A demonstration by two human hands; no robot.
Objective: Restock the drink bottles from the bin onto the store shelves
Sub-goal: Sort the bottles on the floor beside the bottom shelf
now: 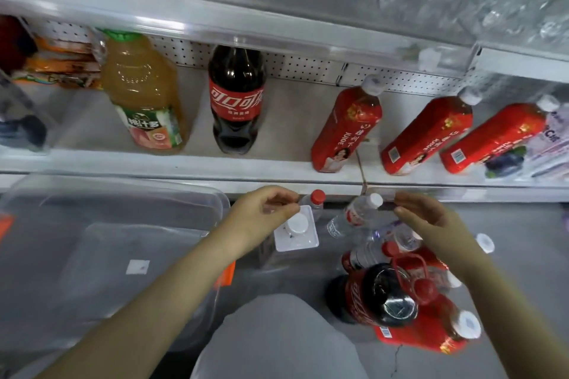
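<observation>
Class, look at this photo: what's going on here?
A person's hands hover before a store shelf holding a yellow juice bottle, a cola and three red bottles. The right hand pinches a small dark object; the left hand is curled, contents unclear. More bottles sit on the floor, beside a clear bin.

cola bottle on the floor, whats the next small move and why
Probably lower the right hand onto the floor cola bottle: it sits close to that hand, and the shelf shows a gap beside the standing cola bottle.
</observation>
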